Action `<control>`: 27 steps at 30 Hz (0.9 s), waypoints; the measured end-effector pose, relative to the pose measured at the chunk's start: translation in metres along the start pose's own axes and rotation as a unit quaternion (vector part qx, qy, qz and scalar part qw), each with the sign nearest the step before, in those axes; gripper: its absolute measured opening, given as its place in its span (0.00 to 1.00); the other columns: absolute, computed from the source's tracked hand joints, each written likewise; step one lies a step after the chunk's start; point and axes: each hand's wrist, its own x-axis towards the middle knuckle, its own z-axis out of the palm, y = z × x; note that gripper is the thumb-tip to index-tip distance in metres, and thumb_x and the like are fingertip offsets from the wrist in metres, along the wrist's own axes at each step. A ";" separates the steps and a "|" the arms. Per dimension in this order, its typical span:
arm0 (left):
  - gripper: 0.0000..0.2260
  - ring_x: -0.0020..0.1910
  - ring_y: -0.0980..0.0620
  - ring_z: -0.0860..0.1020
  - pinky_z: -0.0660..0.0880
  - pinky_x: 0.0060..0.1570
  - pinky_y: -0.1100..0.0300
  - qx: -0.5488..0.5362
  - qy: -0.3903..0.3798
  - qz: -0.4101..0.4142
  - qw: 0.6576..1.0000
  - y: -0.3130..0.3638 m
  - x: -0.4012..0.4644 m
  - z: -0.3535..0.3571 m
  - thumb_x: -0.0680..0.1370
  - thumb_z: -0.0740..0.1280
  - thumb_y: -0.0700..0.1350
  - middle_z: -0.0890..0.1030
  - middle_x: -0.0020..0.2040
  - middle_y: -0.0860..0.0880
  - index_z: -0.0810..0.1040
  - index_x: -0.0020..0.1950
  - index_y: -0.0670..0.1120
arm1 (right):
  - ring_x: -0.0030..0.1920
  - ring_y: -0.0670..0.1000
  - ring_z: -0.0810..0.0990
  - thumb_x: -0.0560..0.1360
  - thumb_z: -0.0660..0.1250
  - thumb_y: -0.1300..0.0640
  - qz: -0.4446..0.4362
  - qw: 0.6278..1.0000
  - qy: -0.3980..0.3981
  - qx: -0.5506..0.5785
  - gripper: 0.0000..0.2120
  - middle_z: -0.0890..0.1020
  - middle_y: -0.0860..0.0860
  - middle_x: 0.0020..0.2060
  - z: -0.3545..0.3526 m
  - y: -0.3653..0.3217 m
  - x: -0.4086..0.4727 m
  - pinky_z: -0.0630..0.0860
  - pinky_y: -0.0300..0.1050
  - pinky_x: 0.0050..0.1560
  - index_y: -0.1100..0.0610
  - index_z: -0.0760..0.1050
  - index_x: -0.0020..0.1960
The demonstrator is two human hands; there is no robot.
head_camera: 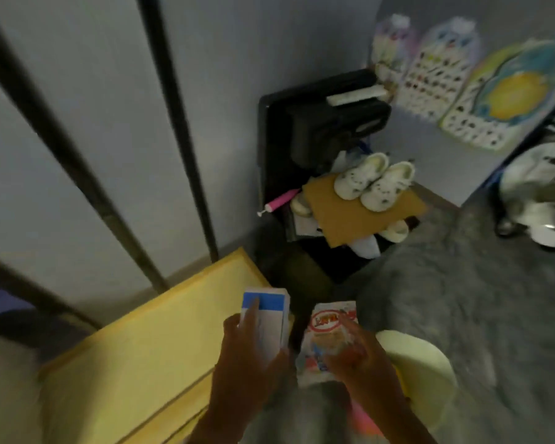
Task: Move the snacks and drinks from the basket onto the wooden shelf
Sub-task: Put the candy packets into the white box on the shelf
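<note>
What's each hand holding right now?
Left hand: closed on the white and blue carton.
Right hand: closed on the snack packet.

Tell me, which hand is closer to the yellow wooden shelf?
Left. The left hand, gripping a white carton with a blue band, is at the yellow wooden shelf's right edge. The right hand, holding a colourful snack bag, is farther right, away from it.

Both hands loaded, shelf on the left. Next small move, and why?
Probably carry the left hand with its blue-and-white carton leftward and set it on the yellow wooden shelf: the carton already overlaps the shelf's edge, while the right hand holds the snack bag off it.
</note>
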 end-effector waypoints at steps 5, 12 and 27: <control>0.45 0.69 0.55 0.63 0.68 0.68 0.52 0.042 -0.133 0.099 0.985 0.068 0.000 0.113 0.67 0.57 0.76 0.53 0.75 0.53 0.39 0.77 0.65 | 0.47 0.44 0.84 0.66 0.79 0.54 0.082 0.987 0.137 -0.003 0.29 0.84 0.43 0.51 -0.102 0.104 -0.002 0.84 0.44 0.40 0.41 0.74 0.64; 0.43 0.68 0.52 0.66 0.72 0.65 0.47 0.083 -0.217 0.134 0.964 0.097 0.025 0.290 0.69 0.59 0.76 0.57 0.71 0.55 0.39 0.76 0.66 | 0.47 0.37 0.77 0.67 0.78 0.57 0.125 0.972 0.193 -0.043 0.29 0.75 0.40 0.50 -0.172 0.233 0.026 0.75 0.30 0.36 0.32 0.70 0.57; 0.50 0.72 0.49 0.65 0.76 0.61 0.49 0.132 -0.273 0.096 0.948 0.044 0.049 0.464 0.65 0.61 0.78 0.56 0.77 0.51 0.44 0.78 0.58 | 0.55 0.48 0.79 0.70 0.70 0.34 0.139 0.977 0.034 -0.160 0.40 0.72 0.46 0.67 -0.142 0.378 0.113 0.76 0.43 0.43 0.39 0.56 0.77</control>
